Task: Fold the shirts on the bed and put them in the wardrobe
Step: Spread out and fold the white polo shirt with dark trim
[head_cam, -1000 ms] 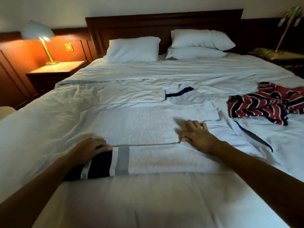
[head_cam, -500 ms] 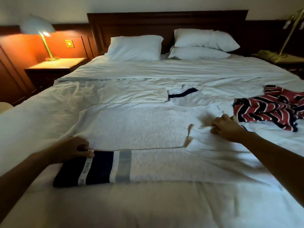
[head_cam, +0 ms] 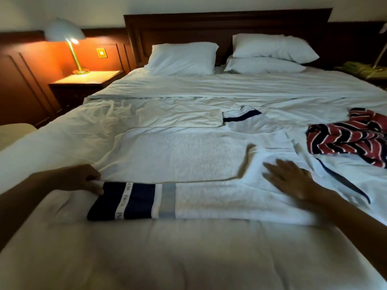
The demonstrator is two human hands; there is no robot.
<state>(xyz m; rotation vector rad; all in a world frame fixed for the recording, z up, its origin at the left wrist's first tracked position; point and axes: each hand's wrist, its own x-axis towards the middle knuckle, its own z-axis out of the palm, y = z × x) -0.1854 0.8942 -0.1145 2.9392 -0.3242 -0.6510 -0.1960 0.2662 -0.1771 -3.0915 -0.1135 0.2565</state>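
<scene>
A white shirt [head_cam: 180, 155] with navy and light-blue bands lies spread across the bed [head_cam: 188, 258], its near side folded over into a long strip. My left hand [head_cam: 81, 178] pinches the shirt's edge beside the navy band at the left. My right hand [head_cam: 291, 178] lies flat with straight fingers on a folded-in sleeve at the right. A red, navy and white striped shirt [head_cam: 347, 137] sits crumpled at the bed's right side.
Three white pillows [head_cam: 182, 58] lean on the dark wooden headboard [head_cam: 226, 24]. A lit lamp [head_cam: 69, 38] stands on the left nightstand [head_cam: 88, 80]. A second nightstand with a phone [head_cam: 362, 68] is at the far right. No wardrobe is in view.
My right hand has folded the right sleeve inward over the shirt and now presses flat on it. My left hand stays pinching the left edge. The camera has shifted slightly.
</scene>
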